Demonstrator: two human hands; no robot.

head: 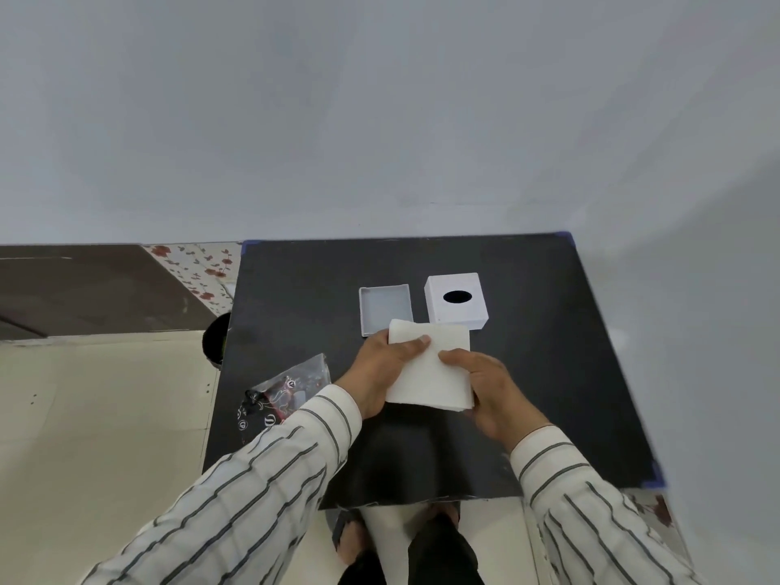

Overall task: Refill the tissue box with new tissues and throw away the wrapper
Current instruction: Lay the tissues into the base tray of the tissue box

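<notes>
I hold a thick white stack of tissues (434, 373) above the black table (548, 373) with both hands. My left hand (375, 369) grips its left side, thumb on top. My right hand (489, 394) grips its right side and lower corner. Just beyond the stack lies the shallow white tray of the tissue box (382, 304), open side up, its near edge partly hidden by the tissues. To its right stands the white box cover (458, 301) with a dark oval slot on top. The crumpled clear wrapper (283, 399) with black and red print lies at the table's left edge.
A dark round bin (215, 337) stands on the pale floor just left of the table, mostly hidden by its edge. A grey wall rises behind the table. My feet show below the table's near edge.
</notes>
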